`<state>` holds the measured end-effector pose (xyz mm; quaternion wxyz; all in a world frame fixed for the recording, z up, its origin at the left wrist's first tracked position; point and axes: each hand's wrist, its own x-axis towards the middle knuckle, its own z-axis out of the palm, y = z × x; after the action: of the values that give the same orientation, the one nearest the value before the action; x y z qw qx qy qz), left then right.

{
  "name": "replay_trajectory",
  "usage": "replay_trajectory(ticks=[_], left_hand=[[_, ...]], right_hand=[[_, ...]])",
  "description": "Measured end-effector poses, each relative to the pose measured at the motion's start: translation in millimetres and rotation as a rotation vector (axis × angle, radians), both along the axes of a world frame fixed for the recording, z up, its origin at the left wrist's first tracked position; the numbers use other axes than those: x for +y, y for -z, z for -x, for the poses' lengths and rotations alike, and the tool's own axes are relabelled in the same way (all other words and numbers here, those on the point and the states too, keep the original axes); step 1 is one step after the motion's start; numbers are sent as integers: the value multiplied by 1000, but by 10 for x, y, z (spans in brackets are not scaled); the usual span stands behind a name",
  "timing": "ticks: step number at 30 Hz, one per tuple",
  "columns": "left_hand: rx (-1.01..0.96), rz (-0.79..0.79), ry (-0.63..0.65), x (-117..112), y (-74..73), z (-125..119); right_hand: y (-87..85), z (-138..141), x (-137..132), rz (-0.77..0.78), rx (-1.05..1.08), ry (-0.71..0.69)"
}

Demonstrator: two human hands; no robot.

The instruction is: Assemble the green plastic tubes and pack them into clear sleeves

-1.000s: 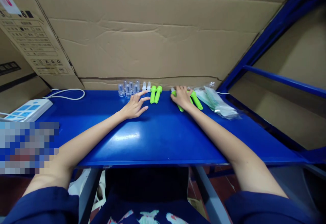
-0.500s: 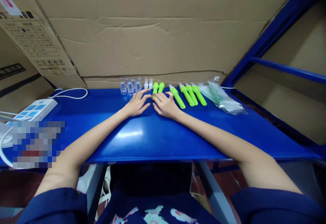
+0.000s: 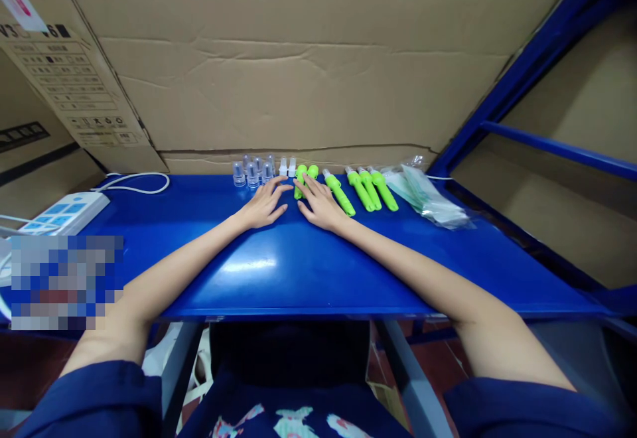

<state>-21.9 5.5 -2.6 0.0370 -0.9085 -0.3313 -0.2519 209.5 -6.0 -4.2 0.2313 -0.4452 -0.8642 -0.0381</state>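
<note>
- At the far edge of the blue table [image 3: 298,272], both hands are lying close together, almost fingertip to fingertip
- Since a second ago the right hand [image 3: 322,211] has been moving leftward: it was covering the green tubes near the plastic bags [image 3: 428,198], and it is now resting beside the left hand
- That is leaving four green tubes [image 3: 359,190] uncovered, lying side by side in a slanted row, well clear of either hand; judging by this, work on that group is pausing and attention is shifting to the green pair [image 3: 312,172]
- The right hand is lying palm down with fingers spread wide, gripping nothing; its longest fingertips are touching the near ends of the green pair
- The left hand [image 3: 263,207] is hardly shifting from where it was: flat, fingers fanned wide, holding nothing, its fingertips pointing at the same pair
- Counting the green tubes is giving six in all, two by the fingers and four to the right
- Two small white caps [image 3: 287,167] are standing just left of the pair
- Clear caps [image 3: 253,171] are clustering further left; about six, though they are overlapping too much for a sure count
- One power strip [image 3: 64,211] is sitting at the left end, and a cardboard box [image 3: 298,66] is standing behind everything
</note>
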Motion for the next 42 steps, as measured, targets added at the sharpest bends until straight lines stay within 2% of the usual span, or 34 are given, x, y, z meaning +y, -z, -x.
replay_trajectory(ticks=[6,10,22,27,32,37,42], left_hand=[[-80,39,-288,-14,-6,-19],[-83,87,-395,-1,1,-29],[-83,216,-529,-50,-37,-76],[-241,87,-529,89,-84,6],[-302,-96,-480,321,-137,258],[-246,-15,-498,432,-45,437],[-210,-18,-514,420,-8,431]], right_hand=[[-17,11,4,155,-39,83],[-38,24,-16,164,-56,110],[-69,40,-54,210,-25,224],[-83,44,-74,169,-33,257],[-52,39,-49,146,-20,261],[-30,26,-30,134,-5,251],[-41,27,-42,146,-9,252]])
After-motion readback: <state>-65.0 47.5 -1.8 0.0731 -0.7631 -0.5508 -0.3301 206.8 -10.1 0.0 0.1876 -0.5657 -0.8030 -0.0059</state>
